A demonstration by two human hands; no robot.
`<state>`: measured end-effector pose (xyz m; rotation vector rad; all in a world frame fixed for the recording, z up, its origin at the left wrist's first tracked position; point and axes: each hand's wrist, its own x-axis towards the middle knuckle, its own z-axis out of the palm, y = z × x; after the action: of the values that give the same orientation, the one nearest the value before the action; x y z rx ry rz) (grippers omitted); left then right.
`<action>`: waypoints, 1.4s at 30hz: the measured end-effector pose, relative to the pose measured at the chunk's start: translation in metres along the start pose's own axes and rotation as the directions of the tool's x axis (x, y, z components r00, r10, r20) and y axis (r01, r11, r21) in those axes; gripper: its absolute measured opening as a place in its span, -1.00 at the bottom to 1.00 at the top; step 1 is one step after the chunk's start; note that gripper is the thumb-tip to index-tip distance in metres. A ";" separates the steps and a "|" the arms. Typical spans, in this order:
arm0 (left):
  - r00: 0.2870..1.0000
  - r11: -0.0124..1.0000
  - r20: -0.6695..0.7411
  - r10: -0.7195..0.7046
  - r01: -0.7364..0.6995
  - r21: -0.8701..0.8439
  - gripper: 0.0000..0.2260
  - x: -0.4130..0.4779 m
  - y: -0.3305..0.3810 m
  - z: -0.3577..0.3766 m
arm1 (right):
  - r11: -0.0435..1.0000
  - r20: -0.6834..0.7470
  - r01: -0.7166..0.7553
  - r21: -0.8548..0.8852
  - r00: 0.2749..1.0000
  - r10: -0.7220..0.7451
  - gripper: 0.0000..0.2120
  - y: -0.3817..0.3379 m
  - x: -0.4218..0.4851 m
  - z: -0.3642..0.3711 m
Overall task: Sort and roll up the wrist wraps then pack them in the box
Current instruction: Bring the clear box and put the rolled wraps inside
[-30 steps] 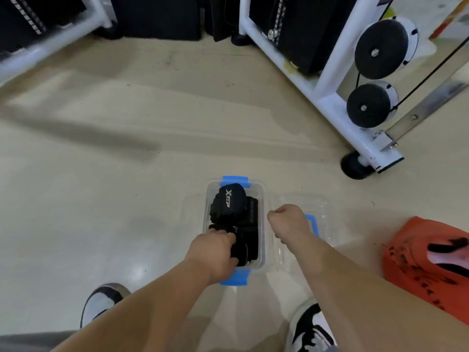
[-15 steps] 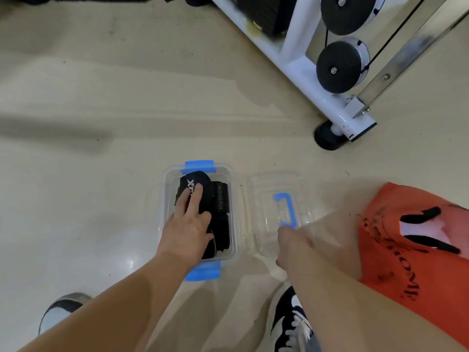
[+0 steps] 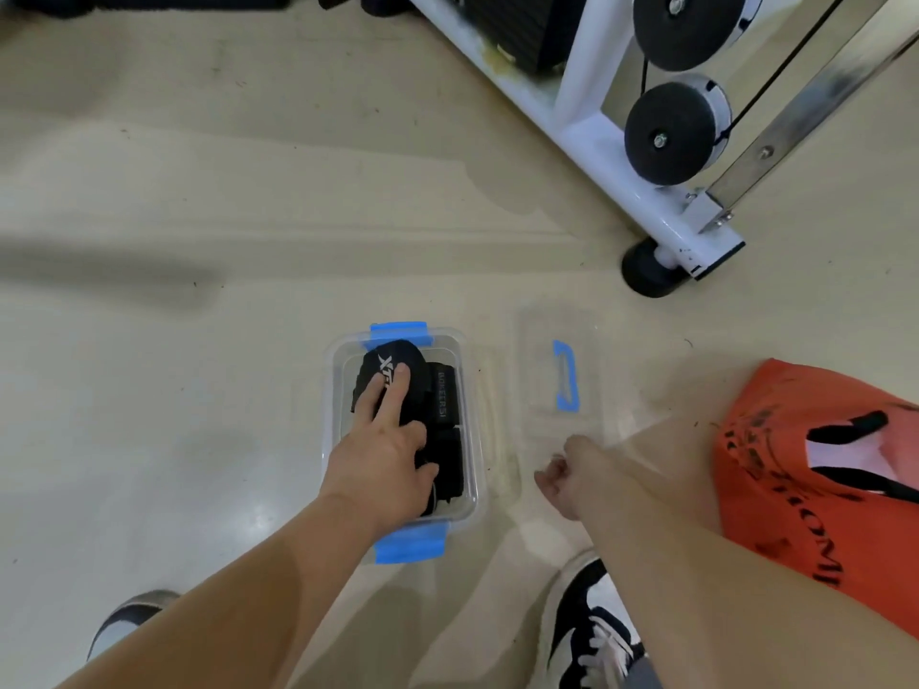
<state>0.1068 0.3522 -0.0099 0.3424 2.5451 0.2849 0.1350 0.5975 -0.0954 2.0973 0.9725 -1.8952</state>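
**Left hand flat on the wraps in the box**

Nearest me, my right shoe (image 3: 589, 626) stands on the pale floor (image 3: 199, 400). My left hand (image 3: 383, 460) lies with fingers straight, pressing the black rolled wrist wraps (image 3: 440, 397) inside the clear box (image 3: 331, 390). My right hand (image 3: 562, 477) hangs loosely curled and holds nothing, just right of the box, at the near edge of the clear lid (image 3: 539, 390). An orange shirt (image 3: 805, 469) sits at the right edge. Farther off stands a white machine frame (image 3: 592, 156) with black pulleys (image 3: 671, 134). A second ago my left hand was clenched at the box's near end.
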 end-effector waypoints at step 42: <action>0.822 0.237 0.482 -0.303 0.555 -0.797 -0.46 -0.078 -0.058 0.034 | -0.709 0.831 0.472 -0.525 0.463 -0.307 -0.55 0.050 -0.168 0.114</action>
<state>0.1784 0.2786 -0.0156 -0.7559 1.7080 1.2907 0.0690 0.4392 0.0250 0.0135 2.6155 -0.1806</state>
